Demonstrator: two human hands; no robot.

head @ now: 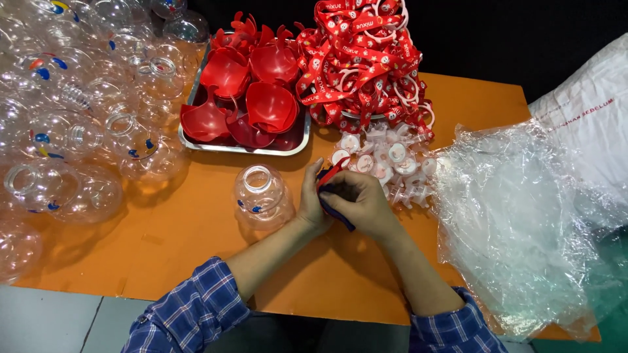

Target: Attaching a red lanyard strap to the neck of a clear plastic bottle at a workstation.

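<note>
Your left hand (313,204) and right hand (358,204) met over the orange surface (196,248), both gripping a red strap piece (329,178) | clear rounded plastic bottle (261,196) stood just left | glossy red cups filled a metal tray (242,148).

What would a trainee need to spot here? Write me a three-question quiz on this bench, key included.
1. True or false: the red cup-shaped parts lie in a metal tray.
2. What stands upright on the orange table just beside the left hand?
A. a clear plastic bottle
B. a red strap
C. a plastic sheet
3. Which side of the table holds the pile of clear bottles, as the camera sees it?

Key
1. True.
2. A: the clear plastic bottle, mouth up.
3. The left side; the crumpled plastic sheet lies on the right. Both hands, right hand included, close around a red and dark strap piece.
</note>
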